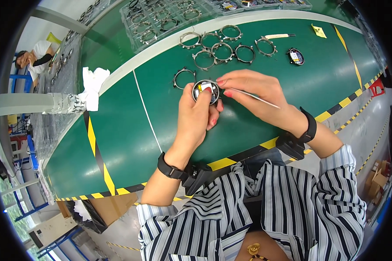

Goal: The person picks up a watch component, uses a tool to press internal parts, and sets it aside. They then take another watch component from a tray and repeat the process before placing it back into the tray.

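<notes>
Over the green table, my left hand (191, 115) is closed round a small round watch case (199, 89). White and yellow parts show inside the case, and my left thumb presses on them. Pinched between the thumb and fingers of my right hand (268, 96) is a thin pale stick-like tool (263, 101). The tool's tip meets the right rim of the case or lies very close to it; my fingers partly hide the spot. Just beyond my left hand lies an empty metal watch ring (184, 78).
Several metal rings (222, 51) lie ahead on the green mat (117, 143). Farther right are a filled watch case (295, 56), a pale slim tool (278, 36) and a yellow note (318, 31). Clear trays (159, 26) stand beyond the table edge. A person (41, 54) sits far left.
</notes>
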`<state>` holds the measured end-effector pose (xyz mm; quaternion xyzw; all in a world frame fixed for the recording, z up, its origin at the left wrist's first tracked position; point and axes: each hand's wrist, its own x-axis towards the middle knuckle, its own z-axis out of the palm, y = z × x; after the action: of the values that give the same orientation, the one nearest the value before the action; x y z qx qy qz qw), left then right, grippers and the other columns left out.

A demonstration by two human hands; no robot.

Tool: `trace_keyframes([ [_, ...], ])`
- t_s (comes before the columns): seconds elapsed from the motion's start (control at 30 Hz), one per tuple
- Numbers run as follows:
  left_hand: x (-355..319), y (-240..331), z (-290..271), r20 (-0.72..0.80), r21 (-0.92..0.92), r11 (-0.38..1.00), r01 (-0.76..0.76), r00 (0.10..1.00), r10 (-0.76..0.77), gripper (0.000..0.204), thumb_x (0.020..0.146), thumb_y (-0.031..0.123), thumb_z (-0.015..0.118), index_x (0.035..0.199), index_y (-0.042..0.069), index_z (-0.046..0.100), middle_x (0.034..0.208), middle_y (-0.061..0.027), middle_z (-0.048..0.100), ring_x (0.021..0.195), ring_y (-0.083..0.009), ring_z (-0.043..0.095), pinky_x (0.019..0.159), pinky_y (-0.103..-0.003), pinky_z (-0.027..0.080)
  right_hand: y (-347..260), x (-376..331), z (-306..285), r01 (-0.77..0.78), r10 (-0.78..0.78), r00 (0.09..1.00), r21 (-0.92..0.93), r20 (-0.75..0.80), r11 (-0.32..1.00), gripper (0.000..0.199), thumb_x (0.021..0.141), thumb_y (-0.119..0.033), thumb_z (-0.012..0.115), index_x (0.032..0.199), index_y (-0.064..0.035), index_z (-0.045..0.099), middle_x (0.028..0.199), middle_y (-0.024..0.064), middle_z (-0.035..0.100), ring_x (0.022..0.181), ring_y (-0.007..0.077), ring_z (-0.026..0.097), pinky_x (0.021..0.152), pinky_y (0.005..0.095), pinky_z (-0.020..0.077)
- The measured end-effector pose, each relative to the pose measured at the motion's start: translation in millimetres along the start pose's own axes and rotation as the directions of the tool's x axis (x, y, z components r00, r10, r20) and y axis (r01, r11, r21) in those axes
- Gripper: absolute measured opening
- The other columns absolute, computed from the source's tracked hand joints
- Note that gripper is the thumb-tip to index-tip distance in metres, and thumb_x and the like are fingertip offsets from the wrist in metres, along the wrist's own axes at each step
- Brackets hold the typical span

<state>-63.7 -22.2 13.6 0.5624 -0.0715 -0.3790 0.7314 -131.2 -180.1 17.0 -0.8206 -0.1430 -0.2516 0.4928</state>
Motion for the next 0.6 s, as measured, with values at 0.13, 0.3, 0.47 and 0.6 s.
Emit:
trace_keyframes([
  [0.13, -0.1, -1.3, -0.5, 0.007, 0.036, 0.999, 0.007, 1.000, -0.007, 0.010, 0.090, 0.010, 0.040, 0.094, 0.000, 0.038, 0.063, -0.0080, 0.054, 0.041, -0.0071, 0.043, 0.034, -0.020, 0.030, 4.1, 1.4, 2.5, 0.134, -0.127, 0.990, -0.112, 0.065, 0.985, 0.018, 0.074, 0.004, 0.062, 0.091, 0.0038, 0.062, 0.094, 0.0142, 0.063, 0.080, 0.0250, 0.061, 0.070, 0.0302, 0.0494],
  [0.3, 3.0, -7.1, -1.9, -0.007, 0.101, 0.994, -0.029, 1.000, 0.029, 0.011, 0.090, 0.011, 0.041, 0.093, 0.000, 0.038, 0.062, -0.0066, 0.053, 0.042, -0.0061, 0.042, 0.036, -0.020, 0.031, 8.1, 1.2, 3.4, 0.185, -0.175, 0.980, -0.122, 0.090, 0.975, 0.018, 0.073, 0.005, 0.061, 0.091, 0.0041, 0.061, 0.094, 0.0148, 0.063, 0.080, 0.0276, 0.061, 0.067, 0.0321, 0.0499],
  [0.47, 1.8, -6.7, -0.8, -0.035, 0.160, 0.987, -0.007, 0.999, 0.012, 0.012, 0.089, 0.011, 0.043, 0.091, 0.000, 0.040, 0.062, -0.0055, 0.053, 0.044, -0.0053, 0.042, 0.037, -0.020, 0.031, 9.8, 0.0, 4.4, 0.220, -0.207, 0.973, -0.142, 0.101, 0.965, 0.019, 0.071, 0.004, 0.062, 0.090, 0.0046, 0.062, 0.094, 0.0146, 0.063, 0.080, 0.0280, 0.061, 0.066, 0.0325, 0.0509],
  [0.6, 1.0, -6.8, 1.2, -0.047, 0.194, 0.981, -0.015, 0.999, 0.024, 0.012, 0.088, 0.010, 0.046, 0.090, 0.000, 0.041, 0.062, -0.0043, 0.052, 0.048, -0.0050, 0.043, 0.040, -0.020, 0.033, 7.5, 1.5, 2.7, 0.319, -0.286, 0.946, -0.270, 0.155, 0.909, 0.020, 0.069, 0.003, 0.064, 0.089, 0.0054, 0.062, 0.093, 0.0142, 0.063, 0.080, 0.0280, 0.061, 0.065, 0.0323, 0.0518],
])
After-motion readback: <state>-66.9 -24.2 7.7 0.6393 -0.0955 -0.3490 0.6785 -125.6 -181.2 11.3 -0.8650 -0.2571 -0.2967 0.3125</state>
